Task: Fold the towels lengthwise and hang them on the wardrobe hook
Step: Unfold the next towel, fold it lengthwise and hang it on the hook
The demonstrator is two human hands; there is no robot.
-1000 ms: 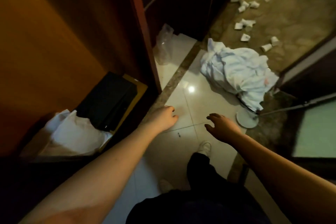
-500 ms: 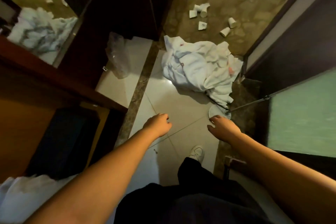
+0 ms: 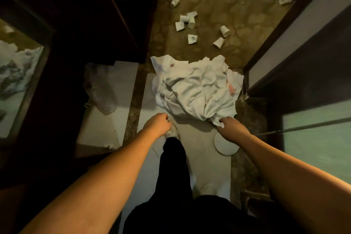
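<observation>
The fingers of the right hand (image 3: 230, 125) were curled round the near corner of the heap of white towels (image 3: 197, 89), pinching a fold of cloth at the pile's nearest right tip. The fingers of the left hand (image 3: 157, 122) were curled loosely and held nothing; that hand hung just left of the heap, apart from the cloth, over the toe of a white shoe (image 3: 171, 132). Both bare forearms reached out from the near edge toward the floor, with a leg in black trousers (image 3: 174, 165) between them. The towels lay crumpled on the pale floor tiles (image 3: 106, 129), spreading onto the brown patterned carpet (image 3: 237, 15) at their far side; small red and dark marks showed on some of the folds. A round white disc (image 3: 226, 146) lay flat on the tiles just near of the right hand. To the left of the heap a crumpled clear plastic bag (image 3: 98, 91) sat against the dark wooden wardrobe (image 3: 76, 15), and further left a mirror panel (image 3: 17, 74) showed a reflection of white cloth. Far beyond the towels, white paper cups (image 3: 188, 23) lay scattered on the carpet, most on their sides. On the right stood a dark door frame (image 3: 275, 34) and, nearer, a greenish frosted glass panel (image 3: 319, 144).
</observation>
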